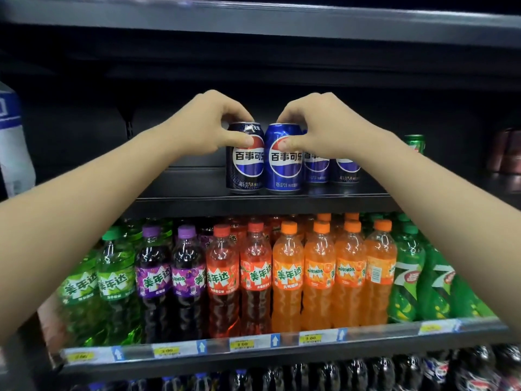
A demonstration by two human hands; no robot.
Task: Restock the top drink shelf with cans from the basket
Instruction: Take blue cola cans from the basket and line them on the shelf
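Left hand [205, 128]: the dark navy can [244, 165] is gripped near its top, fingers curled over the rim, thumb on the front.
Right hand [318, 128]: the bright blue can [283, 165] is gripped likewise.
Cans: both stood upright, touching, on the top shelf [197, 200].
Beside: more blue cans [332, 167] to the right.
Below: coloured soda bottles [287, 277] are lined up.

Top shelf [180, 190] carries four blue cans in a row, dark can [244, 167] touching bright can [283, 165], two more [317, 169] behind right; a green can [415, 143] stands well apart.
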